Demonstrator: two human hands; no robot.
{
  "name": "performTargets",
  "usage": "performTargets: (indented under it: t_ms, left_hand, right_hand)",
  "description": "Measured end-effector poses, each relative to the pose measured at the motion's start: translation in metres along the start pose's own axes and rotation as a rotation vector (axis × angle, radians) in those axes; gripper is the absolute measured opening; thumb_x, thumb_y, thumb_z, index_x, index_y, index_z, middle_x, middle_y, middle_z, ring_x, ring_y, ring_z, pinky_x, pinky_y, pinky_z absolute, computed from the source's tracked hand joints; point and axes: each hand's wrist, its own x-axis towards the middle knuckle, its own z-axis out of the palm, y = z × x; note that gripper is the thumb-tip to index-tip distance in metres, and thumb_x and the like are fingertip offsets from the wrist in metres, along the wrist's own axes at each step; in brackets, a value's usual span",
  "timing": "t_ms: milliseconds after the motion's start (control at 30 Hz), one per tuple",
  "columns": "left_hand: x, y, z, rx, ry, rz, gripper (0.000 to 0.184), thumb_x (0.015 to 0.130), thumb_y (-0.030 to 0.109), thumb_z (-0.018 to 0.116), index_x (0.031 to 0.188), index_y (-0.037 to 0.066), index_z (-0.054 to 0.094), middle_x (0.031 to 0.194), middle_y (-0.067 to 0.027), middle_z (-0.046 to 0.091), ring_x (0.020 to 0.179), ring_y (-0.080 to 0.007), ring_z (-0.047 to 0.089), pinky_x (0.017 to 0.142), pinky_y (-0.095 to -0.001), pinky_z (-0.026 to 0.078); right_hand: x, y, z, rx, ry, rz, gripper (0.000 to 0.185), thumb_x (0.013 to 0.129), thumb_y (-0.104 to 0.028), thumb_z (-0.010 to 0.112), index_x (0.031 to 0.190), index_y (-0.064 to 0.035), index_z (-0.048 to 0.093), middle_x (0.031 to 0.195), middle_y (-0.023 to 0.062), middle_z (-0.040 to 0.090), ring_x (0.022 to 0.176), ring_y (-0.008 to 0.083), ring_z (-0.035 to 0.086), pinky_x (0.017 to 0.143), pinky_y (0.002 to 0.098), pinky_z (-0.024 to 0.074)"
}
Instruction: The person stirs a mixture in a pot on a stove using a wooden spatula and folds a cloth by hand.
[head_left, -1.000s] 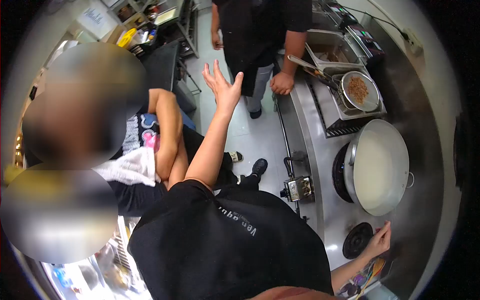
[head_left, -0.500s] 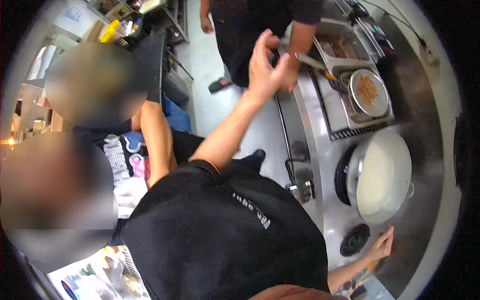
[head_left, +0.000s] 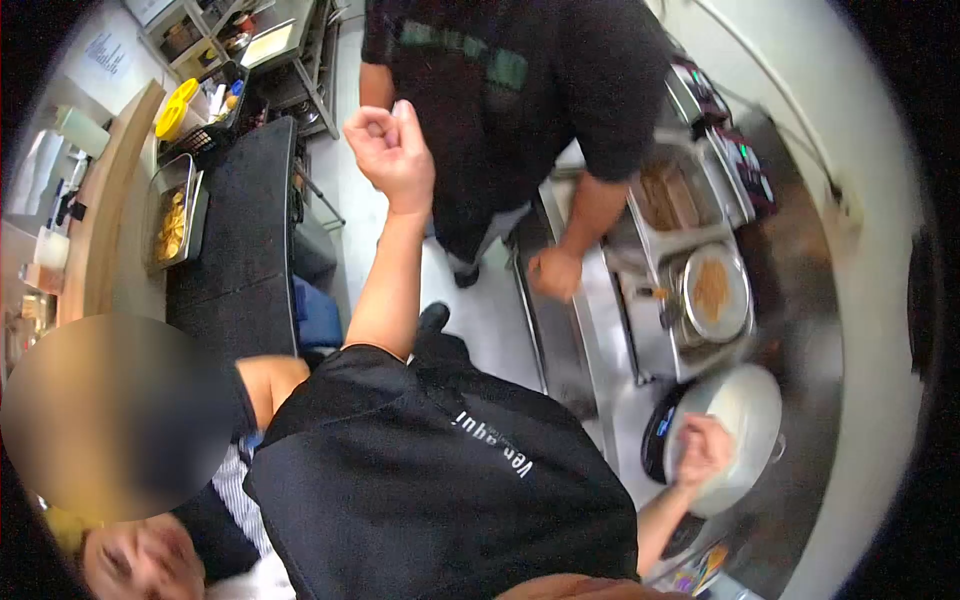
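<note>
My left hand (head_left: 390, 150) is raised at arm's length over the aisle, in front of another person's dark shirt (head_left: 490, 110). Its fingers curl in toward the palm, and nothing shows in them. Over the near rim of a large metal bowl (head_left: 748, 425) is my right hand (head_left: 705, 450), closed into a loose fist and slightly blurred. No object shows in that hand, and I cannot tell whether it touches the bowl. Pale contents fill the bowl, partly covered by my hand. Beside it sits a dark round appliance (head_left: 657, 435).
The other person's fist (head_left: 555, 273) hangs by the counter. Past it stand metal trays (head_left: 670, 190), a round plate with brown food (head_left: 712, 290) and a utensil's handle (head_left: 652, 293). A black worktable (head_left: 235, 230) and a container of yellow slices (head_left: 175, 220) are at left. Someone (head_left: 140, 560) is close at lower left.
My left hand has swung left, away from the other person's arm, and its fingers have curled. My right hand has moved from beside the bowl to over it. The view has shifted.
</note>
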Motion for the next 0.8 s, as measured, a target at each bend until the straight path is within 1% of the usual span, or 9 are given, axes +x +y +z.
performTargets:
  t_ms: [67,100,133,233,333,500,533,667,800]
  left_hand:
    - [0.029,-0.048,0.004,0.057,0.046,0.152,0.022,0.081,0.006,0.068,0.080,0.009,0.046,0.066,0.0047,0.040,0.054,-0.0050,0.033,0.049,-0.0206,0.030]
    - [0.035,-0.066,0.005,-0.033,-0.039,0.031,0.022,0.080,0.004,0.067,0.076,0.009,0.047,0.065,0.0025,0.042,0.054,-0.0063,0.037,0.048,-0.0206,0.032]
    - [0.044,-0.067,0.010,0.011,-0.084,0.154,0.020,0.079,0.003,0.066,0.076,0.009,0.048,0.064,0.0010,0.044,0.053,-0.0063,0.040,0.046,-0.0214,0.034]
    - [0.069,-0.072,-0.003,0.066,-0.260,0.187,0.015,0.076,-0.001,0.065,0.077,0.005,0.051,0.065,-0.0047,0.054,0.046,-0.0088,0.051,0.042,-0.0240,0.040]
    - [0.097,-0.076,-0.024,-0.013,-0.264,0.031,0.013,0.078,0.000,0.063,0.078,0.006,0.051,0.064,-0.0052,0.053,0.049,-0.0113,0.054,0.044,-0.0265,0.042]
    - [0.122,-0.095,-0.072,0.116,-0.209,0.076,0.024,0.081,0.003,0.067,0.072,0.009,0.045,0.053,-0.0006,0.047,0.041,-0.0107,0.048,0.039,-0.0262,0.036]
    - [0.126,-0.099,-0.080,0.149,-0.145,0.088,0.030,0.081,0.005,0.068,0.066,0.009,0.042,0.049,-0.0022,0.042,0.039,-0.0126,0.043,0.038,-0.0279,0.033]
    - [0.126,-0.107,-0.132,0.334,0.014,0.049,0.047,0.080,0.011,0.068,0.053,0.008,0.029,0.046,-0.0048,0.036,0.038,-0.0217,0.036,0.039,-0.0337,0.029]
    - [0.132,-0.136,-0.147,0.386,0.075,0.114,0.048,0.080,0.012,0.071,0.052,0.008,0.031,0.048,-0.0055,0.034,0.040,-0.0189,0.036,0.040,-0.0330,0.027]
  right_hand:
    - [0.058,-0.024,0.084,0.129,-0.194,-0.073,0.018,0.079,-0.018,0.067,0.073,-0.0006,0.068,0.057,0.0090,0.059,0.047,0.0204,0.053,0.048,0.0298,0.0429]
    - [0.087,-0.033,0.125,0.192,-0.333,-0.071,0.014,0.076,-0.013,0.070,0.071,-0.0006,0.067,0.057,0.0096,0.059,0.046,0.0208,0.053,0.048,0.0291,0.0429]
    - [0.106,-0.036,0.173,0.245,-0.369,-0.067,0.013,0.076,-0.010,0.071,0.070,0.0001,0.066,0.057,0.0103,0.058,0.046,0.0211,0.053,0.047,0.0290,0.0421]
    - [0.176,-0.070,0.286,0.260,-0.594,-0.177,0.015,0.077,-0.006,0.071,0.066,0.0013,0.064,0.056,0.0115,0.056,0.046,0.0207,0.055,0.044,0.0289,0.0390]
    - [0.218,-0.102,0.373,0.423,-0.737,-0.275,0.015,0.080,-0.005,0.068,0.068,0.0013,0.063,0.059,0.0135,0.057,0.048,0.0222,0.056,0.046,0.0312,0.0398]
    - [0.242,-0.148,0.457,0.518,-1.014,-0.343,0.020,0.086,-0.009,0.064,0.070,0.0031,0.062,0.061,0.0154,0.058,0.048,0.0225,0.055,0.047,0.0315,0.0410]
    - [0.240,-0.136,0.476,0.410,-1.089,-0.405,0.027,0.091,-0.017,0.059,0.075,0.0041,0.065,0.054,0.0104,0.056,0.048,0.0115,0.053,0.048,0.0278,0.0394]
    - [0.214,-0.129,0.529,0.321,-1.369,-0.358,0.034,0.093,-0.024,0.055,0.077,0.0035,0.066,0.055,0.0089,0.058,0.049,0.0112,0.053,0.049,0.0282,0.0403]
    - [0.198,-0.121,0.581,0.264,-1.519,-0.408,0.035,0.093,-0.026,0.056,0.078,0.0046,0.065,0.057,0.0110,0.058,0.052,0.0102,0.052,0.049,0.0284,0.0396]
